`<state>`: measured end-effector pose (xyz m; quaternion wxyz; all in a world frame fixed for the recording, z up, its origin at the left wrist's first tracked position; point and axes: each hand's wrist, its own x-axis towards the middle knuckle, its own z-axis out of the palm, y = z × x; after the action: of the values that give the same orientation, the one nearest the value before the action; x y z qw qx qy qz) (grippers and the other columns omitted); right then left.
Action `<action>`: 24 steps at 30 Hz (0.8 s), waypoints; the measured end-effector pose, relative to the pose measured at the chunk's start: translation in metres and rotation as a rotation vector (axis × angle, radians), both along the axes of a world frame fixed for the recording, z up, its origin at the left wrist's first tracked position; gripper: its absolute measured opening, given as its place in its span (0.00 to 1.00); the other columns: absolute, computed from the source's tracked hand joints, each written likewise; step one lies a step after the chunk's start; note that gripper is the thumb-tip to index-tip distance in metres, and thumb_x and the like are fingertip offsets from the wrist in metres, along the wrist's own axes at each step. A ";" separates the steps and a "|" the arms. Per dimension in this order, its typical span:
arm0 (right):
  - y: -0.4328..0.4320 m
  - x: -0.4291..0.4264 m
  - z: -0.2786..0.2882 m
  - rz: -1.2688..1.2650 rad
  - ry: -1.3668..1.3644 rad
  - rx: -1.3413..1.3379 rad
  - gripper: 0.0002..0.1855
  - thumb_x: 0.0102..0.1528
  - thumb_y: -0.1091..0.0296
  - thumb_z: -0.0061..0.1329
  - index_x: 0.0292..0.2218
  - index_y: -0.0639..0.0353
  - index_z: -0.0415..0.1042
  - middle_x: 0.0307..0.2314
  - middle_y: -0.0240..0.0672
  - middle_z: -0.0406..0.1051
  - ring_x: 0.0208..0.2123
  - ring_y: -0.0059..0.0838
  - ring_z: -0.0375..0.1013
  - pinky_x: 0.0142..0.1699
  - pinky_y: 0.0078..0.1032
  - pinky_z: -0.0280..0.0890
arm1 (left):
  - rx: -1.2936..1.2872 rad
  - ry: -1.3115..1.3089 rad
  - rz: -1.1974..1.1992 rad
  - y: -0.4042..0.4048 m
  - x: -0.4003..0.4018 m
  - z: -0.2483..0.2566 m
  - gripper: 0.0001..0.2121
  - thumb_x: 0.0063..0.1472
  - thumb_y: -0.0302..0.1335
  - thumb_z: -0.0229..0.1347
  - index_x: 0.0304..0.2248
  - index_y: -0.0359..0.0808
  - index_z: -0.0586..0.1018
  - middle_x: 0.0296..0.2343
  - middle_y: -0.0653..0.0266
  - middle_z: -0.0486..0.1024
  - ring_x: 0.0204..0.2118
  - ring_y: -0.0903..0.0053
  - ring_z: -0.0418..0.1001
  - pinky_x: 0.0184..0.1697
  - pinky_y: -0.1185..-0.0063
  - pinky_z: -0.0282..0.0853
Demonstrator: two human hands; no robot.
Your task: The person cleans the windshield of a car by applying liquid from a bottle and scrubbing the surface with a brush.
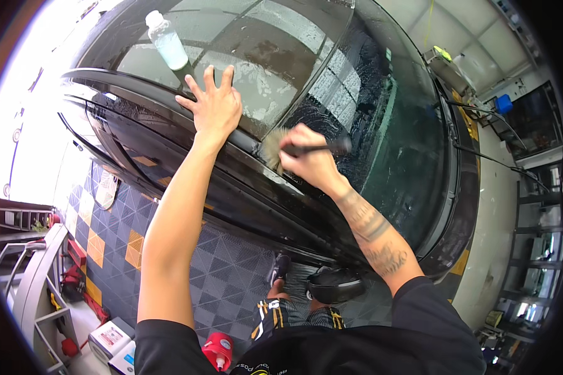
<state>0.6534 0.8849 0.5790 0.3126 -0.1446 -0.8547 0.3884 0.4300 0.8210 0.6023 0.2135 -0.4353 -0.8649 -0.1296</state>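
My left hand (216,105) lies flat, fingers spread, on the wet dark car roof (262,61) near its side edge. Just beyond its fingertips stands a clear plastic bottle (167,43) with a white cap and pale liquid. My right hand (307,152) grips the dark handle of a detailing brush (274,149). The brush's light bristles touch the car at the corner where the roof edge meets the windshield (394,140). The handle's far end is blurred. Wet streaks and suds cover parts of the roof and the glass.
Raised wipers (492,157) stick out beyond the windshield. Below, a side mirror (335,285) juts out close to my legs. A red bucket or container (217,351) stands on the tiled floor (230,253) behind me. Metal shelving (51,281) and boxes (110,340) are at the lower left.
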 end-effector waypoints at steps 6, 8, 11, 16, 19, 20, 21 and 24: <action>0.054 0.011 -0.003 -0.276 0.128 0.114 0.07 0.44 0.76 0.55 0.28 0.62 0.70 0.24 0.36 0.69 0.28 0.32 0.72 0.33 0.24 0.68 | -0.046 -0.020 0.032 0.036 0.011 -0.001 0.21 0.59 0.37 0.47 0.52 0.46 0.62 0.53 0.52 0.53 0.59 0.36 0.44 0.49 0.30 0.41; 0.011 0.000 0.000 0.123 0.142 0.138 0.08 0.43 0.74 0.56 0.27 0.62 0.70 0.23 0.36 0.67 0.28 0.34 0.70 0.32 0.25 0.67 | 0.009 -0.047 0.093 0.025 -0.001 -0.006 0.22 0.58 0.38 0.46 0.52 0.46 0.62 0.52 0.52 0.53 0.59 0.36 0.46 0.48 0.29 0.41; 0.061 0.036 -0.018 0.054 0.153 0.127 0.08 0.42 0.76 0.57 0.27 0.61 0.71 0.22 0.36 0.67 0.25 0.34 0.71 0.31 0.27 0.67 | 0.057 0.000 0.090 0.034 -0.007 0.004 0.22 0.57 0.38 0.46 0.52 0.47 0.64 0.53 0.55 0.56 0.60 0.42 0.49 0.53 0.35 0.44; 0.074 -0.007 -0.001 0.031 0.198 0.207 0.05 0.43 0.75 0.55 0.24 0.61 0.71 0.22 0.38 0.69 0.24 0.34 0.70 0.29 0.25 0.66 | 0.023 0.014 0.099 0.045 -0.001 -0.005 0.26 0.59 0.39 0.44 0.58 0.51 0.62 0.59 0.58 0.54 0.62 0.48 0.48 0.59 0.43 0.41; 0.076 0.025 -0.014 0.155 0.136 0.159 0.07 0.40 0.75 0.57 0.23 0.59 0.71 0.20 0.36 0.67 0.23 0.30 0.68 0.27 0.25 0.64 | -0.005 -0.013 0.157 0.037 -0.004 -0.004 0.26 0.60 0.43 0.43 0.58 0.52 0.62 0.59 0.60 0.54 0.62 0.50 0.48 0.60 0.45 0.41; 0.104 0.036 -0.012 0.081 0.147 0.201 0.07 0.41 0.75 0.58 0.23 0.58 0.70 0.20 0.36 0.67 0.22 0.29 0.68 0.28 0.24 0.65 | 0.009 -0.004 0.162 0.039 -0.007 0.004 0.26 0.60 0.43 0.43 0.58 0.52 0.62 0.59 0.60 0.54 0.62 0.50 0.48 0.60 0.45 0.41; 0.148 0.043 -0.020 -0.045 0.154 0.165 0.06 0.42 0.73 0.57 0.23 0.59 0.71 0.22 0.37 0.70 0.22 0.27 0.70 0.29 0.22 0.65 | 0.028 0.001 0.136 0.051 0.000 0.008 0.25 0.61 0.43 0.43 0.58 0.52 0.62 0.59 0.60 0.55 0.63 0.50 0.48 0.60 0.45 0.41; 0.132 -0.002 0.005 -0.091 0.155 0.127 0.01 0.46 0.77 0.52 0.25 0.62 0.74 0.22 0.36 0.71 0.27 0.30 0.71 0.32 0.28 0.66 | -0.015 -0.006 0.149 0.046 0.001 -0.001 0.24 0.62 0.43 0.42 0.58 0.53 0.63 0.59 0.62 0.56 0.63 0.54 0.48 0.61 0.47 0.42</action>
<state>0.6512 1.0173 0.5838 0.4036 -0.1326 -0.8434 0.3288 0.4306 0.8668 0.6015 0.2169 -0.3710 -0.8965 -0.1081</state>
